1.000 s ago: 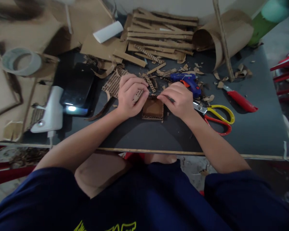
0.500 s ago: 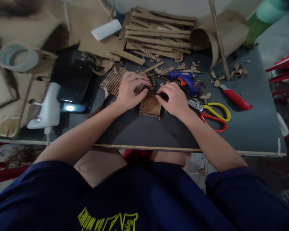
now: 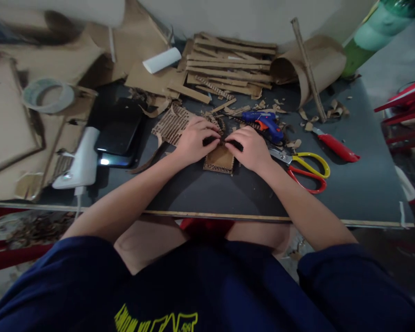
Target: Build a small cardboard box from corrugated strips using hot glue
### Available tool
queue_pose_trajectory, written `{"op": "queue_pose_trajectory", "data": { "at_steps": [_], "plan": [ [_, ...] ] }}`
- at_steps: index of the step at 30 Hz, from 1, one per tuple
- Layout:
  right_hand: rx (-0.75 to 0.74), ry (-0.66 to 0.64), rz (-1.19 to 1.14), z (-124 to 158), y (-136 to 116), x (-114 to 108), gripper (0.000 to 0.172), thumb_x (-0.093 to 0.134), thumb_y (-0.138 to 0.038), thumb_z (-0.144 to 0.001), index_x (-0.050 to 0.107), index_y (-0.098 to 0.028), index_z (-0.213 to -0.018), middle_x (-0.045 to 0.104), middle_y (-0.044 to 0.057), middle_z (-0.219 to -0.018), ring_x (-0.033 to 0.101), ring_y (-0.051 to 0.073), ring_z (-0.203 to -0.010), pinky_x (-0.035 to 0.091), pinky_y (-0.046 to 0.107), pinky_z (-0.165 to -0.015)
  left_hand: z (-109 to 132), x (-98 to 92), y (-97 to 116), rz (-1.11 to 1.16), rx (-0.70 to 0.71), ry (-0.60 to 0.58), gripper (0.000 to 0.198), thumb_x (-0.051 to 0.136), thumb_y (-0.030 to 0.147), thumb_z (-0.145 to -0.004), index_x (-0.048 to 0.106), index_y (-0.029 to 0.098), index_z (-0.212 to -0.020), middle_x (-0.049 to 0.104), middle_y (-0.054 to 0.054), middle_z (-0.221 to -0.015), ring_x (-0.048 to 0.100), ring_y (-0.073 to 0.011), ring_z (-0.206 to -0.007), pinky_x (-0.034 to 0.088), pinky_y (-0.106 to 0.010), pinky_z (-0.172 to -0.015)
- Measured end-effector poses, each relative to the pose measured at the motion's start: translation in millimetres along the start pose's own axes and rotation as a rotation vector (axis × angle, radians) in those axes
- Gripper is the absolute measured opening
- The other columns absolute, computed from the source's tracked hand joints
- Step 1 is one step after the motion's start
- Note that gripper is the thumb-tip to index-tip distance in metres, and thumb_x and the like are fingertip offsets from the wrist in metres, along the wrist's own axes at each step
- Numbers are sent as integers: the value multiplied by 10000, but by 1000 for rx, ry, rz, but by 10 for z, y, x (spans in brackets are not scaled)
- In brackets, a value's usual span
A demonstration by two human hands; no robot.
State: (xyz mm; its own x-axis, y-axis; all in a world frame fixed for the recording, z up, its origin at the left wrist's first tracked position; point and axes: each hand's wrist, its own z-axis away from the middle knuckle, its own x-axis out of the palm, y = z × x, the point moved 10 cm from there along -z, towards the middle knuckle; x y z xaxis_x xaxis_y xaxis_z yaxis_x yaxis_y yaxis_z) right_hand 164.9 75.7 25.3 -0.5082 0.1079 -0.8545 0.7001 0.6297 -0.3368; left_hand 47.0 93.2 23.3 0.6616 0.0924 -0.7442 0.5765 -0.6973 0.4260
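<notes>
Tabletop point(image 3: 180, 193), dark grey, takes up most of my head feed. Flat cardboard sheets point(image 3: 10, 115) fill the left end and run off frame. Pile of cardboard strips point(image 3: 231, 63) at the back, long axes left-right. Right of it, a rolled cardboard tube point(image 3: 323, 64), its dark mouth facing left, with a stick leaning on it. Green bottle point(image 3: 373, 39) top right, cut off by the frame. Scissors point(image 3: 290, 160) right of the hands: yellow and red loops to the right, blade tips lost behind the right hand. Blue glue gun point(image 3: 271, 127) just beyond that hand; its nozzle end is hard to separate from the scraps.

Left hand point(image 3: 197, 140) and right hand point(image 3: 249, 146) face each other, thumb and fingertips of each drawn close together at the far rim of the tray. Can't tell if either is pinching the rim, a thin strip or nothing; the contact area is dark and small.

Small square cardboard tray point(image 3: 220, 159) sits on the table between and just nearer than the fingertips, open face up, near wall toward the wearer and roughly parallel to the table's front edge. I read no clear long axis: it looks about square, far side covered by fingers. Corrugated flutes show on the near wall. Tiny cardboard scraps point(image 3: 280, 108) lie around the glue gun.
</notes>
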Motion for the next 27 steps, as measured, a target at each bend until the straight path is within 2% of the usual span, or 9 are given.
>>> {"op": "queue_pose_trajectory", "data": {
  "at_steps": [4,10,18,23,27],
  "plan": [
    [12,13,9,-9,62,-6,156,647,-273,-891,739,-163,-955,753,93,-928,641,261,-907,509,432,-842,-10,35,95,-10,57,-27,287,526,374,-948,748,192,-935,738,-71,-1026,626,-264,-1074,500,-493,-977],
    [-21,-20,27,-2,11,-33,177,619,-285,-917,744,-169,-961,758,85,-946,638,253,-897,503,431,-854,-17,44,169,-18,77,-41,255,544,330,-916,743,170,-920,738,-82,-1009,625,-276,-1076,506,-498,-965],
    [-47,-39,71,18,-70,-59,185,587,-271,-942,736,-164,-964,745,77,-965,633,238,-923,506,399,-870,-28,15,96,9,49,-30,255,609,376,-896,747,163,-925,739,-89,-1091,620,-272,-1122,493,-486,-1013],
    [22,17,81,52,-36,-119,235,571,-279,-955,750,-136,-1004,756,96,-1002,652,244,-939,537,394,-851,-17,-1,114,-1,55,-34,228,592,337,-917,744,168,-907,738,-83,-1093,613,-267,-1161,495,-475,-1031],
    [61,0,73,71,9,-99,242,609,-325,-940,751,-154,-1037,759,85,-1021,654,244,-962,544,396,-869,-7,-17,174,-8,85,-37,228,575,307,-930,739,150,-913,745,-90,-1048,630,-266,-1128,521,-455,-1003]
  ]
}}
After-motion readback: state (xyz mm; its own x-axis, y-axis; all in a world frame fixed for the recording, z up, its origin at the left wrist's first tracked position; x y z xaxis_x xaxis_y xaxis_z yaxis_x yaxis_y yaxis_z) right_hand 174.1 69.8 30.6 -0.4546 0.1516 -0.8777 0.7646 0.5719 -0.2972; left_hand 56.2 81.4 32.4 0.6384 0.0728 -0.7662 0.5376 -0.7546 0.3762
